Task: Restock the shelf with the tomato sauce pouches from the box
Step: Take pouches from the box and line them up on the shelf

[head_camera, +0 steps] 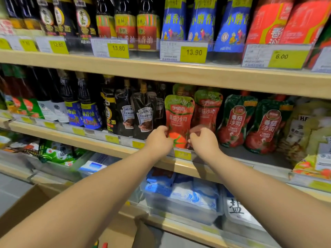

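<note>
Box [26, 210] at bottom left, flaps open. Left hand [158, 140] and right hand [203, 141] each pinch a lower edge of one pouch [179, 115], upright at the middle shelf [179, 165] front. Second pouch [207, 108] just behind.

Bare shelf [232, 153] lies open to you right of the front tomato pouch [179, 119]; Heinz pouches [143, 117] crowd its left, green-topped ketchup pouches [250, 122] stand farther right, and the upper shelf board [161, 70] caps headroom.

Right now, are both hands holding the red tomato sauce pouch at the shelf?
Yes, the left hand and right hand grip the lower sides of the tomato sauce pouch standing on the shelf.
</note>
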